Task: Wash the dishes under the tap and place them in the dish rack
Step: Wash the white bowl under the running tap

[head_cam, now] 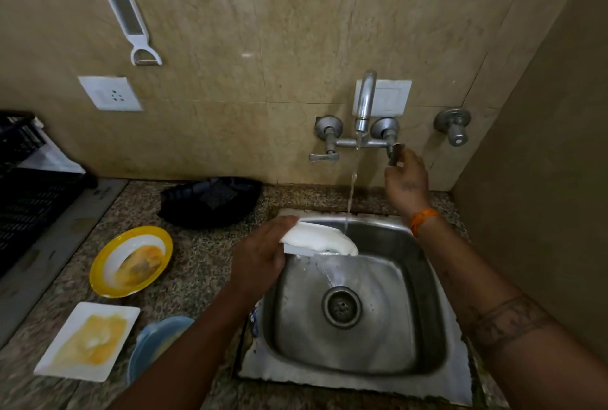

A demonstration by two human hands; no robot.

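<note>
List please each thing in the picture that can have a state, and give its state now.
tap: running
white dish: tilted under the stream, in left hand
right hand: on the right tap handle
sink: wet, drain open
yellow-rimmed plate: dirty, on counter
square white plate: dirty, on counter
blue dish: on counter, partly hidden

Left hand (260, 253) grips with curled fingers — right hand (406, 179) is raised, fingers pinching.
</note>
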